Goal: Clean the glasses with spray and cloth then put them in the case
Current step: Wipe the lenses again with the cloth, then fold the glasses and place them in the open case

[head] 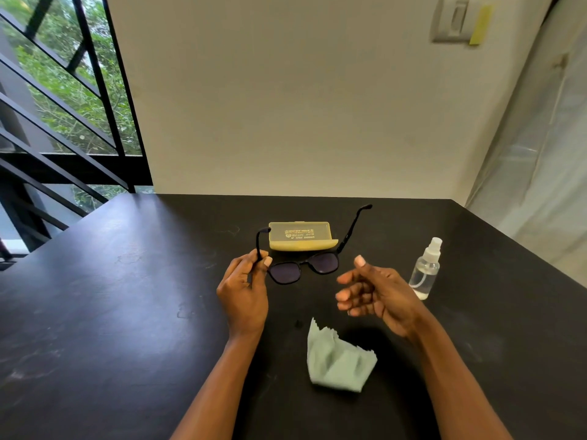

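Black-framed glasses (303, 268) with dark lenses are held above the black table (111, 312), both temples unfolded and pointing away from me. My left hand (244, 293) pinches the left temple near its hinge. Just right of the glasses, my right hand (370, 292) hovers with its fingers loosely curled and holds nothing. A closed yellow case (301, 235) lies behind the glasses. To the right of my right hand stands a clear spray bottle (425, 269), upright. A crumpled pale green cloth (338, 360) lies on the table between my forearms.
The table's far edge meets a cream wall (301, 106). A window with black bars (63, 106) is at the left, and a translucent plastic sheet (540, 154) hangs at the right. The table's left edge drops off near the window.
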Demonstrator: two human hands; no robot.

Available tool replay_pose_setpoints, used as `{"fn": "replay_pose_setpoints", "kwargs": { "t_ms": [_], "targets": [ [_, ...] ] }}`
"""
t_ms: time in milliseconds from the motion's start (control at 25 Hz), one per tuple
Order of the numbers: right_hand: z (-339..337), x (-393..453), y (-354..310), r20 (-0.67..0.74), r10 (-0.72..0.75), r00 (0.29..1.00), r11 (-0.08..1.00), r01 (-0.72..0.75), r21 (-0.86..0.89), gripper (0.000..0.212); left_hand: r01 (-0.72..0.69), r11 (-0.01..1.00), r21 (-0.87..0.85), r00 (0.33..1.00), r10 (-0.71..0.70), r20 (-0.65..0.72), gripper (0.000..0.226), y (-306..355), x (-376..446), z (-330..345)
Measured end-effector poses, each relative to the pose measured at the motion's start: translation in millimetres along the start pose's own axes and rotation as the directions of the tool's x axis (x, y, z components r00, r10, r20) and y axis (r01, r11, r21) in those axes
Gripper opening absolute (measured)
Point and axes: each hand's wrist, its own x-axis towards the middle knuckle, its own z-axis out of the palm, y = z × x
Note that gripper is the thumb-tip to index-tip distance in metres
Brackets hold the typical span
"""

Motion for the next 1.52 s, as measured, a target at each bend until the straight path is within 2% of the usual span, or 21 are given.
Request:
{"fn": "replay_pose_setpoints", "kwargs": {
  "t_ms": [80, 240, 360, 640, 720, 840, 960, 1240, 1400, 1520],
  "targets": [
    [1, 2, 1, -0.059, -0.03, 0.998, 1.0, 0.03, -0.003, 0.036, 0.021, 1.0, -0.007, 1.0, -0.021, -0.005, 0.02, -1, -1, 0],
    [0, 9, 8, -0.27, -0.065, 0.961, 0.992, 0.092, 0.087, 0.015, 0.023, 1.0, 0.0, 1.0, -0.023, 0.003, 0.021, 0, -3, -1],
    [0, 15, 14, -0.364, -0.084, 0.927, 0.983, 0.138, 0.124, 0.008, 0.063, 0.998, -0.01, 0.998, -0.063, 0.029, 0.021, -2, -5, -1],
    [7, 22, 25, -0.36, -0.172, 0.917, 0.971, 0.219, 0.094, 0.021, 0.085, 0.994, 0.065, 0.992, -0.091, 0.092, 0.025, -1, -10, 3],
    [6, 22, 26, -0.381, -0.188, 0.905, 0.969, 0.234, 0.077, 0.021, 0.144, 0.988, 0.057, 0.984, -0.149, 0.096, 0.025, 1, -8, 5],
    [6, 22, 26, -0.407, -0.198, 0.892, 0.965, 0.249, 0.077, 0.019, 0.307, 0.951, -0.027, 0.946, -0.303, 0.115, 0.019, 6, -5, 7],
    [6, 23, 26, -0.422, -0.215, 0.881, 0.96, 0.271, 0.077, 0.019, 0.36, 0.925, -0.117, 0.926, -0.34, 0.165, 0.02, 9, -2, 5],
    [4, 27, 27, -0.433, -0.265, 0.862, 0.946, 0.32, 0.058, 0.019, 0.274, 0.956, -0.102, 0.932, -0.238, 0.272, 0.03, 4, 3, 1],
    [3, 29, 29, -0.464, -0.317, 0.827, 0.929, 0.37, 0.025, 0.019, 0.04, 0.999, -0.01, 0.954, -0.036, 0.297, 0.028, 4, 8, 1],
    [2, 30, 30, -0.458, -0.35, 0.817, 0.913, 0.407, 0.029, 0.02, -0.165, 0.983, 0.082, 0.928, 0.126, 0.35, 0.027, 2, 11, 2]
  ]
}}
